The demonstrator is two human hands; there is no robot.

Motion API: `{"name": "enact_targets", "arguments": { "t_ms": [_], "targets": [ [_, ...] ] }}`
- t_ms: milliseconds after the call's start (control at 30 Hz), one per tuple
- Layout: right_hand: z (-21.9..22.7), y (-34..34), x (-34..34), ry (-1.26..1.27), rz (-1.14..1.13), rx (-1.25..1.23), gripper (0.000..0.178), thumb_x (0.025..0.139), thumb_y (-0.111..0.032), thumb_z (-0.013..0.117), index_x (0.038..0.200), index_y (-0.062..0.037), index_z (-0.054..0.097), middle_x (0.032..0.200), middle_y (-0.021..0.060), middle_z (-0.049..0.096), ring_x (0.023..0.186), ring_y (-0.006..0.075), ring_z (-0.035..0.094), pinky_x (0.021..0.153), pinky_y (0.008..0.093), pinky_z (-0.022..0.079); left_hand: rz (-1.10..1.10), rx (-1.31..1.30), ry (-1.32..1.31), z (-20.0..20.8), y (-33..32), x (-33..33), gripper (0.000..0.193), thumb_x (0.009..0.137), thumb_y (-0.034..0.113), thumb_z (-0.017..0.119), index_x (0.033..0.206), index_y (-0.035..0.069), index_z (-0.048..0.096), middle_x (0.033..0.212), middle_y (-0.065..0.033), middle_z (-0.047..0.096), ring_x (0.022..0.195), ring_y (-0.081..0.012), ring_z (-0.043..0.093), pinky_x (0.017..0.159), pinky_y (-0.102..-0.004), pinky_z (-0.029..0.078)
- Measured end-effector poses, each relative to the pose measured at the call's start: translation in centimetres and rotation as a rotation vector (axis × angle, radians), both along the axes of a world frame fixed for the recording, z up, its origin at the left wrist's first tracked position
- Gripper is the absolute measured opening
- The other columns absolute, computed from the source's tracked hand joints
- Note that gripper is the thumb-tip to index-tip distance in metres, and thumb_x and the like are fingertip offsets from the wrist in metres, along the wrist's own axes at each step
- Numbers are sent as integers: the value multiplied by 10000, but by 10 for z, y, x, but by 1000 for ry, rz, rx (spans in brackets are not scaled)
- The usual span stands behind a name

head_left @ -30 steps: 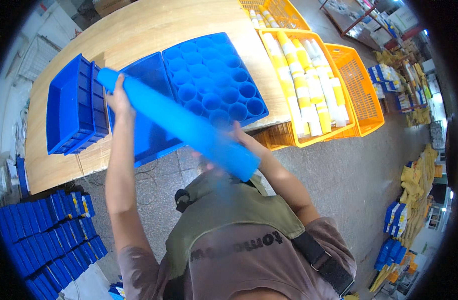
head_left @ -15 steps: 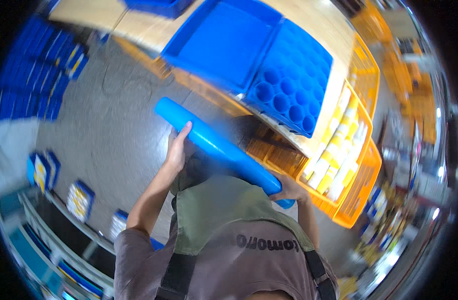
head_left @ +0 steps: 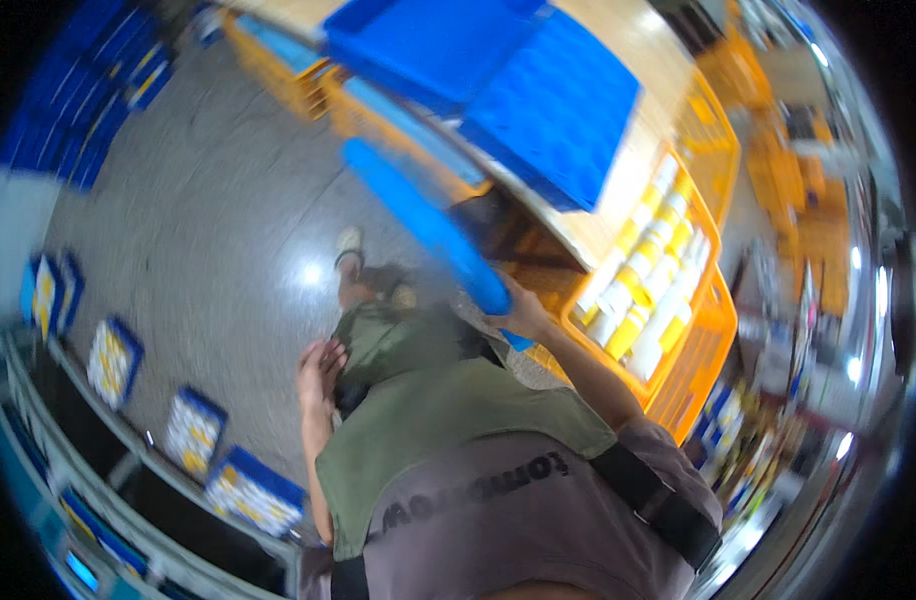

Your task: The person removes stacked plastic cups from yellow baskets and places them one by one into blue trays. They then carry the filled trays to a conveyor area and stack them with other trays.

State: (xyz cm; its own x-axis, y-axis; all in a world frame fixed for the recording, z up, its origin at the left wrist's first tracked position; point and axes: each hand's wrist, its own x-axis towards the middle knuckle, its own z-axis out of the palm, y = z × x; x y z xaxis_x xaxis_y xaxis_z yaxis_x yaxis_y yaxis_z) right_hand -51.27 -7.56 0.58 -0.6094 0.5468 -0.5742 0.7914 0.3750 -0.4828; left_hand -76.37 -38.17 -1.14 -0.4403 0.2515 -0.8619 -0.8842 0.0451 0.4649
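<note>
My right hand (head_left: 523, 308) is closed around the near end of a long blue plastic piece (head_left: 418, 215). Seen narrow side on and smeared by motion, the piece slants away to the upper left, beside the table's front; its full shape is hidden. A bit more blue shows under my right wrist. My left hand (head_left: 321, 368) hangs low by my thigh, fingers loosely bent, with nothing in it. Closest to the right hand stands an orange crate (head_left: 668, 395) of white and yellow tubes (head_left: 640, 285).
On the wooden table (head_left: 618, 60) lie a shallow blue tray (head_left: 428, 45) and a blue tray with round pockets (head_left: 553, 105). Orange crates (head_left: 378, 115) sit under its edge. Blue trays (head_left: 78, 100) are stacked at far left; filled blue boxes (head_left: 193, 428) stand along a grey frame (head_left: 108, 455).
My left hand has let go of the blue piece and dropped toward my thigh. The right hand keeps its hold, now further up the picture. The view has turned and shifted.
</note>
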Motion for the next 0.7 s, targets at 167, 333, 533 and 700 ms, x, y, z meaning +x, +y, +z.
{"name": "enact_targets", "arguments": {
  "t_ms": [167,333,533,700],
  "targets": [
    [-15,-26,13,163,-81,203,884,694,-353,779,1451,-181,357,1113,208,651,927,389,660,785,484,530,-252,-41,151,-3,22,-42,454,922,253,631,1257,-23,498,1158,-173,625,1060,-283,621,914,-397,509],
    [-63,-29,-8,36,-237,139,809,695,-334,759,1411,-177,416,1007,195,680,850,365,682,715,488,538,-583,84,241,22,86,-83,358,952,244,598,1207,-2,553,1147,-172,633,1057,-280,625,912,-392,507],
    [-87,35,-69,-236,-216,179,805,722,-410,729,1411,-142,409,1041,190,681,912,347,682,793,461,545,-747,108,351,39,120,-112,323,941,252,621,1168,27,579,1110,-160,650,1017,-272,639,871,-384,505],
    [-122,93,-102,-225,-152,358,824,726,-295,757,1430,-102,376,1281,226,562,1127,373,589,934,462,497,-690,-2,166,29,97,-135,268,934,215,633,1123,27,604,1048,-139,662,905,-239,652,784,-356,529]
  ]
}}
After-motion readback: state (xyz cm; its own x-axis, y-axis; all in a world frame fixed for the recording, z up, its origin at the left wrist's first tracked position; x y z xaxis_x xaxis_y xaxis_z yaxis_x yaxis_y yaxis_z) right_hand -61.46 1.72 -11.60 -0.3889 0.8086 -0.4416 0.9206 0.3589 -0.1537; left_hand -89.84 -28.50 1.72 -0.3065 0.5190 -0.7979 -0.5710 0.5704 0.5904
